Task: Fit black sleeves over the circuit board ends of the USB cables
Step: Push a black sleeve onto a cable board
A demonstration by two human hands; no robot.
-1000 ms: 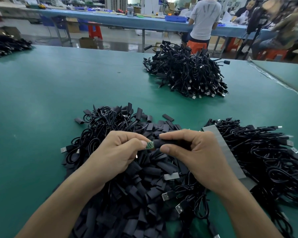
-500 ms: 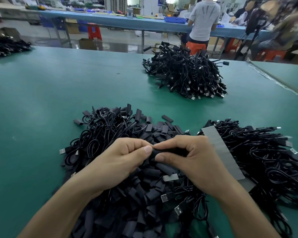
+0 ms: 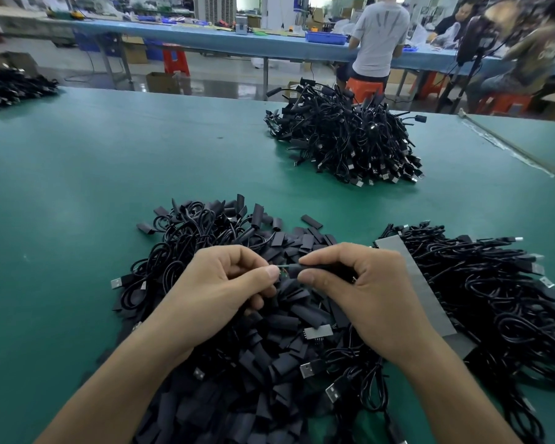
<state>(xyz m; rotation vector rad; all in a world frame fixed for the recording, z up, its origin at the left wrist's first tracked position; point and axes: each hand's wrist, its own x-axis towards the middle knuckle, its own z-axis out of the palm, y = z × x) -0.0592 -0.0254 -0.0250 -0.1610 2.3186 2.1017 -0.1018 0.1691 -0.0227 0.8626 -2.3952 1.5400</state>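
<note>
The right hand (image 3: 362, 283) pinches a black sleeve (image 3: 321, 267) between thumb and forefinger, its long axis running left to right, open mouth toward the left hand (image 3: 225, 283). That hand, closed in a pinch, holds a cable's green board (image 3: 284, 273) just left of the sleeve, tip at its mouth. Both hover over the loose sleeve pile (image 3: 253, 363) on the green surface (image 3: 77, 203). Bare cables (image 3: 494, 283) lie right; a further heap (image 3: 346, 139) sits far right.

Left hand (image 3: 220, 283) pinching circuit board (image 3: 284, 274), right hand (image 3: 362, 283) gripping sleeve (image 3: 321, 267)
</note>
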